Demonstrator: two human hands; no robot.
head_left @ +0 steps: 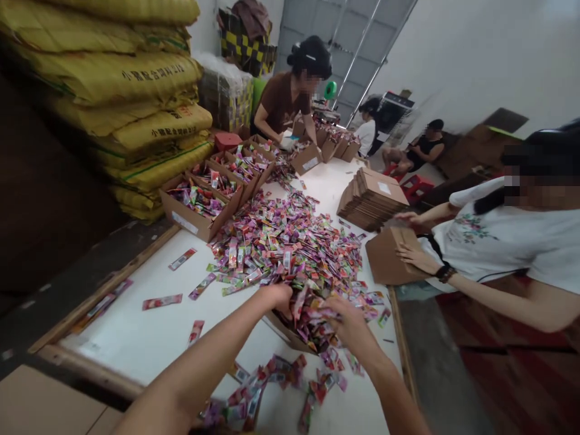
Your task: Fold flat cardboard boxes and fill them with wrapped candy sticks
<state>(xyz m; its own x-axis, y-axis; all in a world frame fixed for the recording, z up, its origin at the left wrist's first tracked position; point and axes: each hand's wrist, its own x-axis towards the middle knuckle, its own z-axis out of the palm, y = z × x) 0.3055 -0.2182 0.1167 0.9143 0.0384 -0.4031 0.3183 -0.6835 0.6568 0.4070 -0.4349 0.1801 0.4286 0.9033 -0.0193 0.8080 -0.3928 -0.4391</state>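
A big heap of small colourful sachets (285, 248) covers the middle of a white table (136, 326). My left hand (277, 297) is curled into the near edge of the heap, fingers closed among sachets. My right hand (347, 320) is closed on a bunch of sachets just above a small brown cardboard box (290, 335) that sits between my hands and is heaped with sachets. What the left fingers hold is hidden by the pile.
Open cartons of sachets (199, 202) line the table's left side beside stacked yellow sacks (136, 90). A pile of flat cardboard blanks (371, 196) lies at right, where a person in white folds a box (389, 257). Another person in brown (290, 90) works at the far end. Loose sachets (254, 393) lie near me.
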